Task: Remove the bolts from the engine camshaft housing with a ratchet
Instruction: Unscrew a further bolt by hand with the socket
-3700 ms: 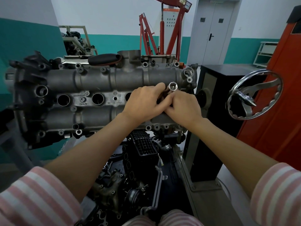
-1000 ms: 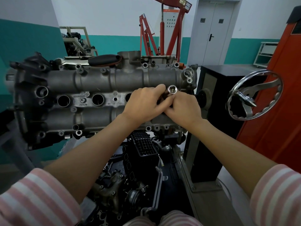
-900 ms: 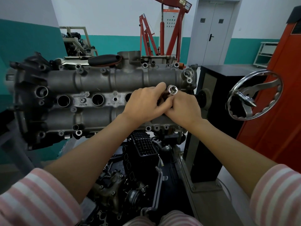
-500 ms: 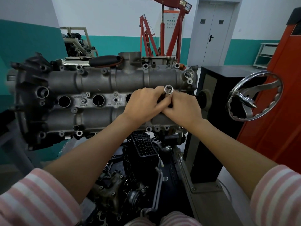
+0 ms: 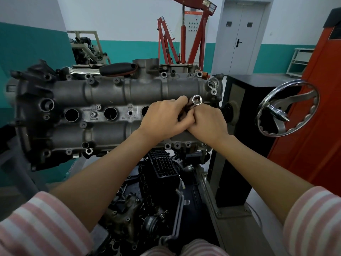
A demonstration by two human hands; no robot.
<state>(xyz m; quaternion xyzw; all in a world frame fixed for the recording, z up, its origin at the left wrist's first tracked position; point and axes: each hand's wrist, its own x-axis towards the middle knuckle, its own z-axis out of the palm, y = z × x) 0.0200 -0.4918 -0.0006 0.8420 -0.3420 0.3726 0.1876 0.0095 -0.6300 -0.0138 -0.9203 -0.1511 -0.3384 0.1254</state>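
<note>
The grey camshaft housing (image 5: 110, 93) lies across the middle of the view on an engine stand. Both my hands meet over its right part. My left hand (image 5: 164, 117) and my right hand (image 5: 206, 122) are curled together around a ratchet, most of which they hide. A shiny socket (image 5: 197, 99) sticks up between the fingertips, its open end facing me. Several bolts (image 5: 88, 77) sit along the housing's upper edge and others (image 5: 177, 145) along its lower edge.
A chrome handwheel (image 5: 287, 108) juts out at the right beside a black cabinet (image 5: 239, 126) and an orange machine (image 5: 317, 108). A black-handled tool (image 5: 118, 68) lies on top of the engine. Black engine parts (image 5: 162, 169) lie below. A red hoist (image 5: 184, 34) stands behind.
The socket has shifted slightly between my fingertips as both hands work around it. The hands stay at the same spot on the housing.
</note>
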